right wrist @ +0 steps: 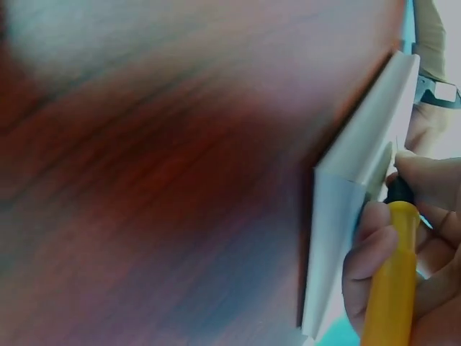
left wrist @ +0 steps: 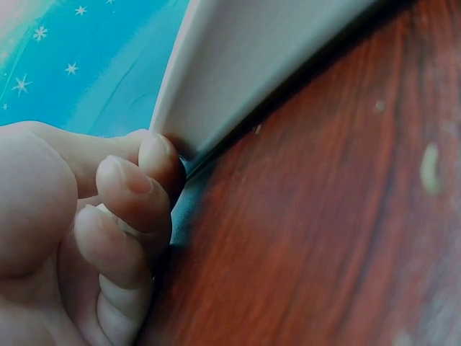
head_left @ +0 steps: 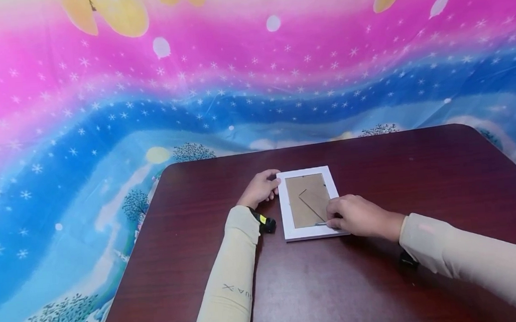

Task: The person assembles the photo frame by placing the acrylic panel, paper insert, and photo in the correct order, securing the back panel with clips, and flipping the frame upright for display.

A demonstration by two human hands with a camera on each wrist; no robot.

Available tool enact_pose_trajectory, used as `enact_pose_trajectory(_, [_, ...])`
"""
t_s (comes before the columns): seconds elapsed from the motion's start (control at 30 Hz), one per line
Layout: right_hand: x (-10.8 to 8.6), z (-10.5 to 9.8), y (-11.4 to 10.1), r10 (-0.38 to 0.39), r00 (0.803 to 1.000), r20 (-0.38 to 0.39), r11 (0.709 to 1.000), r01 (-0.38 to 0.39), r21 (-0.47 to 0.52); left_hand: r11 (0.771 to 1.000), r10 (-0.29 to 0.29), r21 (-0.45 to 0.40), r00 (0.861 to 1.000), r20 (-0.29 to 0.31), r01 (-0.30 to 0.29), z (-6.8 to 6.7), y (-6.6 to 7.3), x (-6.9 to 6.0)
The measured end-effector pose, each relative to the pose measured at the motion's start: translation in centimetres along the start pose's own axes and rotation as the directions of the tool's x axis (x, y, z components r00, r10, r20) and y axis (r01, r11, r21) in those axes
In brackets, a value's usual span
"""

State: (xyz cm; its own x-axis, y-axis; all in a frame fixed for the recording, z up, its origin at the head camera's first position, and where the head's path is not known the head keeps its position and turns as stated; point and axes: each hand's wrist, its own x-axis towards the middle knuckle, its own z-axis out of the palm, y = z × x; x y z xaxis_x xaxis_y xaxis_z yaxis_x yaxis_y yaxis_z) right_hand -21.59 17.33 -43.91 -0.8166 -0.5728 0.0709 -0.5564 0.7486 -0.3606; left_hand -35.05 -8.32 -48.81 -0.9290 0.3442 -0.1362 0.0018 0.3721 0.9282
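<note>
A white picture frame (head_left: 312, 233) lies back side up on the table, its brown backing board (head_left: 306, 202) showing. My left hand (head_left: 260, 188) holds the frame's left edge near the far corner. In the left wrist view the curled fingers (left wrist: 126, 187) are against the frame's white side (left wrist: 223, 65). My right hand (head_left: 358, 216) grips a yellow-handled screwdriver (right wrist: 392, 281) with a black collar, over the frame's near right corner. A bit of grey metal (head_left: 320, 224) shows at the backing's lower edge beside the fingers. The screwdriver's tip is hidden in the right wrist view.
The dark red wooden table (head_left: 198, 200) extends around the frame. Behind it hangs a pink and blue patterned cloth (head_left: 252, 71). Black wrist devices (head_left: 268, 224) sit at both cuffs. A small pale fleck (left wrist: 431, 169) lies on the wood.
</note>
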Motion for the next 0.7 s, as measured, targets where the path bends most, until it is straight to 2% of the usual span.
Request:
enact_pose_trajectory(0.3, [1.2, -1.2, -0.3, 0.085, 0.986, 0.145, 0.993, -0.096, 0.071, 1.000, -0.002, -0.005, 1.000, 0.008, 0.002, -0.1, 0.1, 0.1])
enact_pose_trajectory(0.7, [2.7, -1.8, 0.3, 0.102, 0.955, 0.277, 0.985, -0.136, 0.107, 1.000, -0.010, -0.001, 1.000, 0.009, 0.010, -0.1, 0.1, -0.1])
